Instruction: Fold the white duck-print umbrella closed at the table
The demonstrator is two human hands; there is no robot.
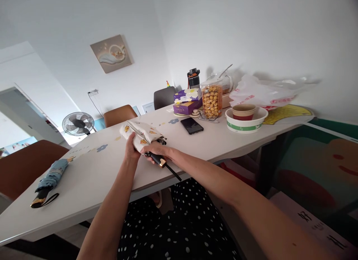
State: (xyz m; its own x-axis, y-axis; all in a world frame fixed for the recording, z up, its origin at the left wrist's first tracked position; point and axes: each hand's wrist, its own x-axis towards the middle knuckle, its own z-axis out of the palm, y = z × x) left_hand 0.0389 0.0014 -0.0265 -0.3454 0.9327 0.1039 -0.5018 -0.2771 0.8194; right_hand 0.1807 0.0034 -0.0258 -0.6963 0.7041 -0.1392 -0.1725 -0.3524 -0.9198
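Observation:
A folded white umbrella [141, 133] with small orange prints lies on the white table [195, 144] close to its near edge. My left hand [131, 148] is wrapped round the umbrella's cloth near the handle end. My right hand [155, 151] is closed on its black handle [159, 161], from which a black strap hangs over the table edge. A second folded umbrella [52, 178], light blue with a black handle, rests untouched at the table's left end.
A black phone [191, 125] lies mid-table. Behind it stand a purple tissue box [188, 101], a jar of snacks [212, 100], a black bottle [193, 78], a white bowl holding a cup [246, 118] and a plastic bag [260, 92]. Brown chairs [120, 114] and a fan [77, 123] stand beyond.

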